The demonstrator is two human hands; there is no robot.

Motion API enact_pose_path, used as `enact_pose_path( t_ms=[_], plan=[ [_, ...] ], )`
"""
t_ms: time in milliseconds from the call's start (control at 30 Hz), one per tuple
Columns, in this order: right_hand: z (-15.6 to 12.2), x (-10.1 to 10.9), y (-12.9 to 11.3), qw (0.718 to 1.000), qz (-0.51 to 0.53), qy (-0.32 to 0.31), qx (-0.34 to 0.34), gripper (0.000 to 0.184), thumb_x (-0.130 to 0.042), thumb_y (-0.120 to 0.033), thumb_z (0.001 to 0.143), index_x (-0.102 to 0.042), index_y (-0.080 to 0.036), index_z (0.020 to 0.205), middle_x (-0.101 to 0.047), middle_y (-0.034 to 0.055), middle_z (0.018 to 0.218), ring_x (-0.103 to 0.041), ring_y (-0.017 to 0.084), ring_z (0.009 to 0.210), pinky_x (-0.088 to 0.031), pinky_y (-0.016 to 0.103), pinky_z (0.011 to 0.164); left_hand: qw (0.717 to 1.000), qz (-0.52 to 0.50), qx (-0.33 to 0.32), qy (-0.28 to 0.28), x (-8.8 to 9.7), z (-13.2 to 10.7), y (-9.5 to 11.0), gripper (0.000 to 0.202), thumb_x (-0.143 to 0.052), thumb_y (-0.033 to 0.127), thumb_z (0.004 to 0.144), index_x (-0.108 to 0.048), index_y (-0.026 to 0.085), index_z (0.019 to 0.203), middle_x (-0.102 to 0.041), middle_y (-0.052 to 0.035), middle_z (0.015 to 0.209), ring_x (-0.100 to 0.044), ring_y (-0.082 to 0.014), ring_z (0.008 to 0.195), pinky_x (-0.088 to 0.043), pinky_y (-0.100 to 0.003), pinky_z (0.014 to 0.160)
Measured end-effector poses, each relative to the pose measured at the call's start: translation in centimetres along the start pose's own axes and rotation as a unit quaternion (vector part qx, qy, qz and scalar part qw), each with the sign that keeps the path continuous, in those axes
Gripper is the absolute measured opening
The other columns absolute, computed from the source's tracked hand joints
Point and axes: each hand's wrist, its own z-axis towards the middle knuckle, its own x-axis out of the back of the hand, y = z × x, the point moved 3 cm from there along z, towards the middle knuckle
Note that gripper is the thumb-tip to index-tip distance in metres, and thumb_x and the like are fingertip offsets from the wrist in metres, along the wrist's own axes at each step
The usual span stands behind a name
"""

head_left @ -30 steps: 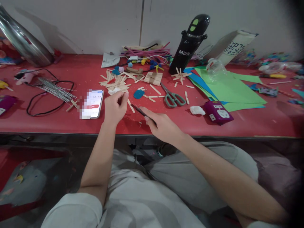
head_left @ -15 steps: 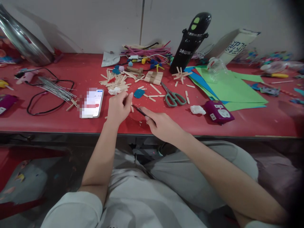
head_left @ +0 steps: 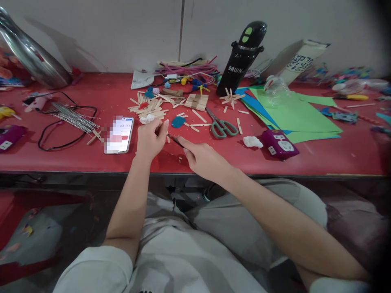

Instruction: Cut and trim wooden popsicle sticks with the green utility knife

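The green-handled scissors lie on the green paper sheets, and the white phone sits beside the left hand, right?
Not quite. The head view shows the green-handled scissors lying on the red table, left of the green paper sheets. The white phone does sit beside the left hand.

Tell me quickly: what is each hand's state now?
Left hand: closed, pinching a small wooden stick.
Right hand: closed on a thin dark tool, tip near the stick.

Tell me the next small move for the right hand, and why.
Probably press the dark blade in the right hand down through the craft stick: the left hand pinches that stick, and the blade tip rests against it.
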Motion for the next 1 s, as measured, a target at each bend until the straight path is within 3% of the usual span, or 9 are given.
enact_pose_path(
  t_ms=[167, 1000],
  plan=[
    [0.2, 0.8, -0.3, 1.000, 0.000, -0.016, -0.011, 0.054, -0.038, -0.016, 0.099, -0.049, -0.020, 0.152, -0.077, 0.0120, 0.099, -0.069, 0.022, 0.075, -0.043, 0.028, 0.063, 1.000, -0.025, 0.010, -0.001, -0.1, 0.1, 0.3, 0.044, -0.058, 0.037, 0.094, -0.037, 0.021, 0.059, -0.038, 0.0053, 0.049, -0.035, -0.0100, 0.048, -0.028, -0.029, 0.051],
    [0.0, 1.2, -0.5, 0.999, -0.037, -0.039, -0.009, 0.054, -0.038, -0.015, 0.098, -0.047, -0.018, 0.151, -0.076, 0.0154, 0.105, -0.072, 0.028, 0.092, -0.047, 0.032, 0.070, 0.998, -0.060, 0.007, -0.028, -0.3, 0.2, 0.7, 0.047, -0.060, 0.041, 0.094, -0.046, 0.019, 0.055, -0.043, 0.0045, 0.047, -0.037, -0.0095, 0.048, -0.032, -0.028, 0.052]
  ],
)
